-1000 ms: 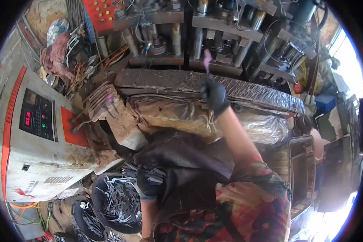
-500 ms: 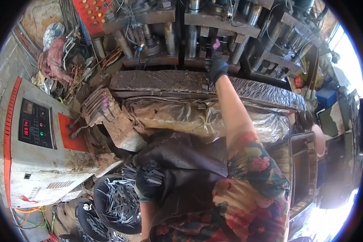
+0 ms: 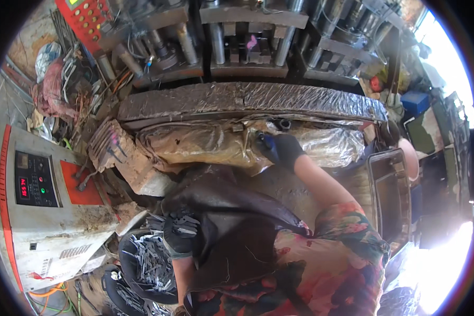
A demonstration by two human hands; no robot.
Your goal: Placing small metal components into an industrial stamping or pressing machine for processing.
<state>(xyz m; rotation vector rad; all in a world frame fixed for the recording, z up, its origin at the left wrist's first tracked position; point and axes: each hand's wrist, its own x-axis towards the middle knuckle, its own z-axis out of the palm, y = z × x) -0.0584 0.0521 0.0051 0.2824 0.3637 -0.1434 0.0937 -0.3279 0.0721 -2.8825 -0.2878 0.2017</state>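
My left hand (image 3: 181, 235), in a dark glove, is closed round a bunch of grey metal strips (image 3: 184, 223) close to my brown apron. My right hand (image 3: 282, 150), also gloved, is over the plastic-wrapped bar in front of me. Its fingers are curled beside a dark round end (image 3: 284, 125); whatever is in them is hidden. Beyond it, a pink-glowing piece (image 3: 252, 42) sits in the middle press (image 3: 253, 58). Beside my left hand stands a black tub (image 3: 151, 266) filled with similar grey strips.
On the left is a grey-and-orange machine cabinet (image 3: 52, 210) with a lit display. Near it, several bars with pink-hot ends (image 3: 110, 139) rest on a crumbling block (image 3: 142, 163). A long foil-wrapped beam (image 3: 184, 102) runs before the presses. Right stands a metal-framed bin (image 3: 392, 195).
My right hand has drawn back from the middle press to the wrapped bar. The pink-glowing piece stays in the press. My left hand keeps hold of the strips; the whole view has shifted.
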